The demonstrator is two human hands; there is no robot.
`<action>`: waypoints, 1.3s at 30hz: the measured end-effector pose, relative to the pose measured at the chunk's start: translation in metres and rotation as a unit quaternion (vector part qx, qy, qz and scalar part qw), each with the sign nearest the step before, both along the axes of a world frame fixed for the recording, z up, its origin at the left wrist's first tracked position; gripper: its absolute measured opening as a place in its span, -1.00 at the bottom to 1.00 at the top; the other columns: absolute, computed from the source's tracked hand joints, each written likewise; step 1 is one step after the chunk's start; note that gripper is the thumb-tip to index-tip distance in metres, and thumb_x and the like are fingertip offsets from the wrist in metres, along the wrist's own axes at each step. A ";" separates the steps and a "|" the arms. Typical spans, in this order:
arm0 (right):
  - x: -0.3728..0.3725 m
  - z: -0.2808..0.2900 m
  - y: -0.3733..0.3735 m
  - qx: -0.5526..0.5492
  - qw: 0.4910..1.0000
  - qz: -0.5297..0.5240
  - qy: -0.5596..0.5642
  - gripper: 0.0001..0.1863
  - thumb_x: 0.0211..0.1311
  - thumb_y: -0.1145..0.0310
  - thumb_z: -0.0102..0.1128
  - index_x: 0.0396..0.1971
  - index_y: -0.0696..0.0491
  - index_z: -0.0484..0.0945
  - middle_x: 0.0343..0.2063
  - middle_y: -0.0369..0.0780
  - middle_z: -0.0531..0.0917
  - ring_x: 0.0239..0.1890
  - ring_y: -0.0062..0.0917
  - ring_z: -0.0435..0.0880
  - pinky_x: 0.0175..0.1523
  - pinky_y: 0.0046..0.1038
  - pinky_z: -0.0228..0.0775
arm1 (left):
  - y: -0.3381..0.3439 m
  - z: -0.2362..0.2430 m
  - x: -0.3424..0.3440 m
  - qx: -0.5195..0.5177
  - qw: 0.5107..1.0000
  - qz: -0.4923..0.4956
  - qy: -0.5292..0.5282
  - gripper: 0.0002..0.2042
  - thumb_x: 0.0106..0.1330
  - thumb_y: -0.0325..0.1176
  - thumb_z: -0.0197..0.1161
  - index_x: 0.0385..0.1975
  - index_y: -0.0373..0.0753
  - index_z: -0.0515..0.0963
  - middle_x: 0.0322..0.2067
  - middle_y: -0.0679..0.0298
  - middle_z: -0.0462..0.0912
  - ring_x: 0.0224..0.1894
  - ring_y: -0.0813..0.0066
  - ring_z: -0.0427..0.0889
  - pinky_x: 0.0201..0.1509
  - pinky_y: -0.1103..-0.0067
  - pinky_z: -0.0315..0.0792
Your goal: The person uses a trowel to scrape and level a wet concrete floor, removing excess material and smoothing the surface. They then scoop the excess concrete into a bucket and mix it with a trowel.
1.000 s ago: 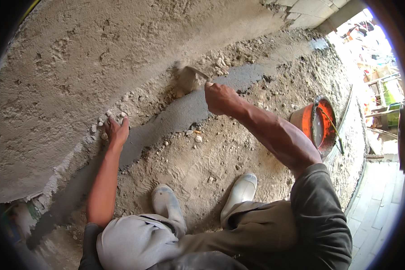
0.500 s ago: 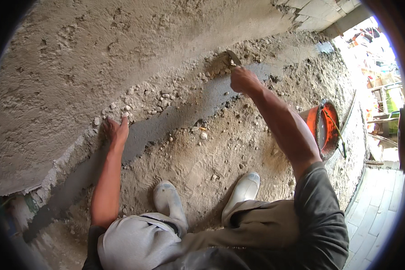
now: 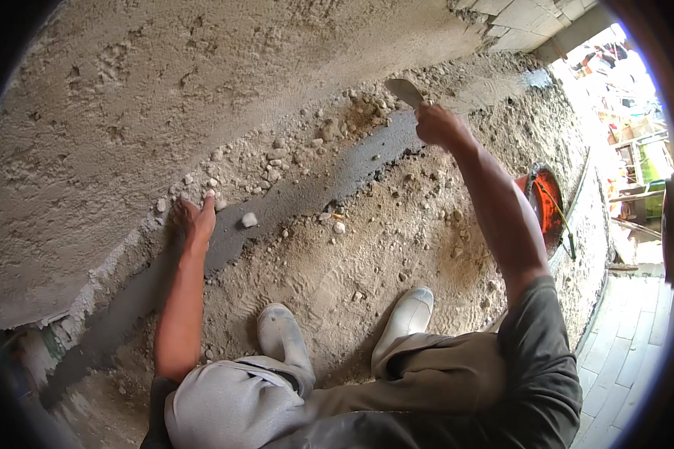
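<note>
**Trowel at the far end of the wet strip**

The right hand [image 3: 438, 126] is gripping a trowel [image 3: 404, 91], fingers wrapped tight round its handle, the blade pointing far and left at the far end of a dark strip of wet mortar [image 3: 307, 196]. The left hand [image 3: 195, 219] is lying open and flat, fingers spread, on the near-left stretch of that strip, at the foot of the rough wall [image 3: 165, 97].

Loose stones [image 3: 277, 153] are lying along the wall's foot between the two hands, and one pale stone [image 3: 249, 219] is sitting just right of the left hand. Sandy ground [image 3: 352, 269] is spreading on the near side of the strip, with two pale boots [image 3: 408, 314] planted on it. An orange bucket [image 3: 543, 202] is standing to the right, partly hidden by the right forearm; what is in it is hard to make out. The trowel handle is hidden inside the fist. The far-right background is overexposed and unclear.
</note>
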State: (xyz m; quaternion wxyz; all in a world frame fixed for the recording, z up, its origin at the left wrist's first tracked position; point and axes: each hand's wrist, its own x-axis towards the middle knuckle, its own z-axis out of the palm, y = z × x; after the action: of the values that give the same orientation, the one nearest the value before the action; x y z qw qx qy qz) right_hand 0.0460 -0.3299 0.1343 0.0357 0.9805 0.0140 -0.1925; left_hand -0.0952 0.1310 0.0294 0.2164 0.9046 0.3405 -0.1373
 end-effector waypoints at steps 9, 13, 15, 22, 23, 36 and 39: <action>-0.016 0.039 0.082 0.037 0.988 -0.046 0.146 -0.47 0.20 0.61 -0.10 0.21 0.06 0.25 -0.54 -0.23 0.53 -0.66 -0.65 0.39 -0.71 -0.65 0.19 | 0.005 -0.009 0.003 -0.049 0.998 0.037 0.021 -0.12 0.29 0.15 -0.02 0.37 -0.34 -0.24 0.40 -0.07 -0.28 0.44 -0.04 -0.43 0.46 0.19 -0.27; -0.053 0.031 0.078 0.068 0.982 0.096 0.148 -0.85 0.20 0.57 -0.08 -0.27 0.16 0.46 -0.63 -0.28 0.49 -0.72 -0.70 0.32 -0.72 -0.64 0.14 | 0.005 -0.022 0.010 -0.066 0.994 0.087 -0.021 -0.13 0.30 0.12 0.00 0.38 -0.32 -0.26 0.40 -0.03 -0.40 0.42 -0.10 -0.48 0.45 0.15 -0.27; -0.071 0.024 0.066 0.097 0.983 0.107 0.111 -0.84 0.24 0.52 -0.10 -0.22 0.18 0.43 -0.61 -0.26 0.53 -0.67 -0.69 0.41 -0.68 -0.62 0.22 | 0.011 -0.024 0.008 -0.051 0.995 0.087 -0.025 -0.12 0.28 0.12 0.03 0.38 -0.32 -0.24 0.40 0.00 -0.43 0.42 -0.11 -0.42 0.44 0.12 -0.25; -0.012 -0.001 0.020 0.099 0.993 0.024 -0.051 -0.75 0.30 0.39 -0.14 -0.19 0.20 0.48 -0.55 -0.19 0.58 -0.62 -0.51 0.54 -0.62 -0.53 0.42 | 0.009 -0.019 0.009 -0.039 0.995 0.083 -0.030 -0.13 0.28 0.11 0.03 0.37 -0.35 -0.21 0.40 -0.03 -0.33 0.42 -0.12 -0.35 0.44 0.12 -0.22; -0.002 -0.014 0.022 0.083 0.996 0.028 -0.036 -0.74 0.29 0.41 -0.15 -0.20 0.21 0.49 -0.53 -0.17 0.60 -0.62 -0.50 0.55 -0.64 -0.56 0.42 | 0.012 -0.027 0.006 -0.044 0.995 0.079 -0.032 -0.13 0.28 0.10 0.04 0.37 -0.35 -0.21 0.40 -0.04 -0.32 0.42 -0.13 -0.36 0.44 0.12 -0.21; -0.105 -0.030 0.138 0.134 0.966 0.203 0.086 -0.65 0.31 0.53 -0.35 0.05 0.35 0.19 -0.59 -0.21 0.47 -0.74 -0.67 0.30 -0.77 -0.63 0.14 | 0.004 -0.027 0.011 -0.003 0.998 0.058 -0.012 -0.15 0.30 0.23 -0.15 0.39 -0.27 -0.19 0.41 0.03 -0.27 0.45 0.01 -0.30 0.46 0.17 -0.30; -0.111 -0.021 0.118 0.177 0.948 0.223 0.142 -0.72 0.33 0.51 -0.35 -0.03 0.28 0.24 -0.58 -0.24 0.45 -0.71 -0.67 0.32 -0.73 -0.61 0.20 | 0.015 -0.029 0.006 -0.012 0.997 0.070 -0.019 -0.15 0.31 0.21 -0.14 0.38 -0.31 -0.19 0.41 0.03 -0.28 0.44 0.00 -0.32 0.46 0.17 -0.29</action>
State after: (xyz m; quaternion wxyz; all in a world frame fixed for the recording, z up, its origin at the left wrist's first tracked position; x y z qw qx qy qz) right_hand -0.0654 -0.2121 0.1136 -0.0983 0.9056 0.2710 -0.3112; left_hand -0.0895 0.1456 0.0006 0.2432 0.8783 0.3970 -0.1086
